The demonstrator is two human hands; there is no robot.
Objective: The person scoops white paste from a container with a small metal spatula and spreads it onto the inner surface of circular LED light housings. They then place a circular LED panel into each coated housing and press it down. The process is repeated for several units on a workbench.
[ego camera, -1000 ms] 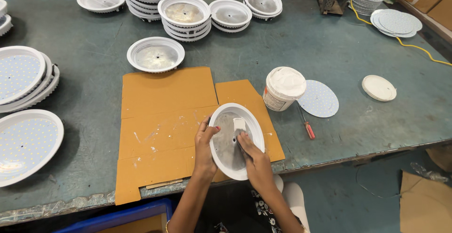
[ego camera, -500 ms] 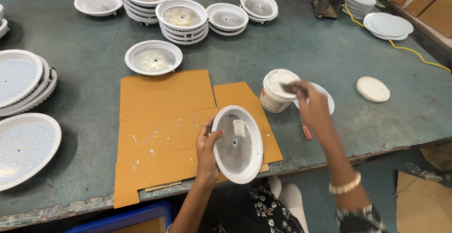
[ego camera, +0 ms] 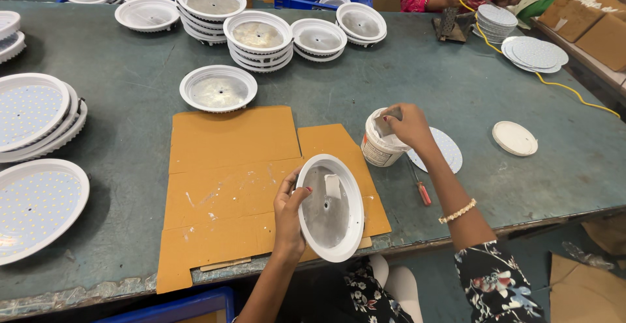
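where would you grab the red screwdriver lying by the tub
Probably by the red handle of the screwdriver, coming from above. It lies flat on the table, handle end toward the near edge, thin shaft pointing to the tub. The right hand is at the tub and its forearm passes close beside the screwdriver, so come from the near side.

Round white lamp housing (ego camera: pixel 330 207), tilted on edge, hollow metal-lined side showing, gripped at its rim by left hand (ego camera: pixel 289 209). Small white paste tub (ego camera: pixel 380 138), upright and open, under right hand (ego camera: pixel 409 124).
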